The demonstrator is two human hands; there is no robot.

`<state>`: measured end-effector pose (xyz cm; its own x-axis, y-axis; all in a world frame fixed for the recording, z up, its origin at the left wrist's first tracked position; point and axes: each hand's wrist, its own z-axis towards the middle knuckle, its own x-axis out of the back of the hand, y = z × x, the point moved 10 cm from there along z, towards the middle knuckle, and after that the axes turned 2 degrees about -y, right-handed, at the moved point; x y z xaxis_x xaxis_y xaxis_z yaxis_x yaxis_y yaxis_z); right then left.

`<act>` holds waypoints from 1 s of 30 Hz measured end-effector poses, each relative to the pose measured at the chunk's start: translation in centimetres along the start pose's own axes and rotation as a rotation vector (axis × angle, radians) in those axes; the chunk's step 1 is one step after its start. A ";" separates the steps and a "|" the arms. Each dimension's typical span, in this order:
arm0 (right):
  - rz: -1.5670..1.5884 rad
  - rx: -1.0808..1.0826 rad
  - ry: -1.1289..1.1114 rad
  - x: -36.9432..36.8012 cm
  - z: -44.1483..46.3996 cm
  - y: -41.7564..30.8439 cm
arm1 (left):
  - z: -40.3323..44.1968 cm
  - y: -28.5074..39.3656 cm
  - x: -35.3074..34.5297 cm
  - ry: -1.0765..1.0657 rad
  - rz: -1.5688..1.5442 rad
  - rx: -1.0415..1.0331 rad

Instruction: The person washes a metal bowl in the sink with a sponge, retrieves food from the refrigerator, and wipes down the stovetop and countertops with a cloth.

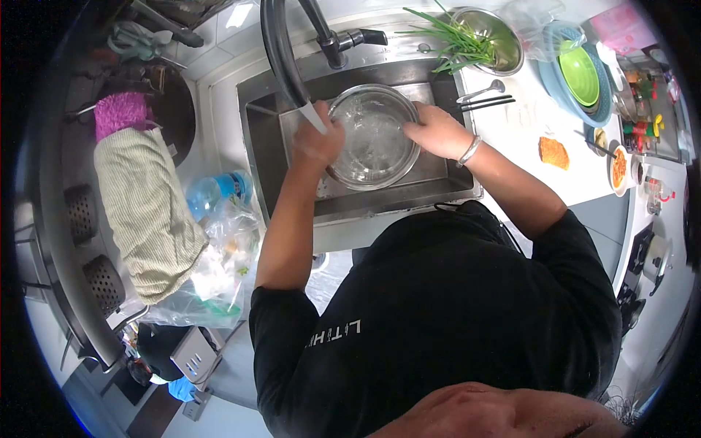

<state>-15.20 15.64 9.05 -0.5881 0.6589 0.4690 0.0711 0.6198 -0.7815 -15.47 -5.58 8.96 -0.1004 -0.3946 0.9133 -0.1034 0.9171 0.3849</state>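
Note:
A shiny round bowl (pixel 372 139), seemingly metal, is held over the sink (pixel 431 171) with water moving inside it. My left hand (pixel 319 136) grips its left rim, slightly blurred and partly behind the faucet spout. On the opposite side, my right hand (pixel 440 132) closes on the rim with the thumb over the edge; a bracelet circles that wrist. The black faucet (pixel 281 55) arches over from above, its pale spout end near my left hand. What lies at the bottom of the bowl, if anything, is unclear.
Right of the sink are green onions (pixel 467 45) in a metal bowl (pixel 504 40), a spoon (pixel 482 91), black chopsticks (pixel 488 104), an orange-brown sponge-like piece (pixel 553 153) and stacked basins (pixel 580 77). At left hang a towel (pixel 146 212) and a plastic bag (pixel 219 274).

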 end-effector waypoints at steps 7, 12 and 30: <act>0.002 0.125 0.076 -0.3 0.5 0.1 | -0.2 0.5 2.2 0.013 -0.005 0.029; 0.016 0.174 0.093 -1.0 0.9 0.2 | -0.7 0.7 3.1 0.034 0.046 0.035; -0.007 0.134 0.086 -1.2 0.9 0.1 | -0.4 0.7 2.4 0.089 0.030 -0.083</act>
<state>-15.20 14.53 7.98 -0.5163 0.6926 0.5037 -0.0438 0.5660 -0.8232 -15.39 -5.86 11.47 -0.0135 -0.3640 0.9313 -0.0185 0.9313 0.3638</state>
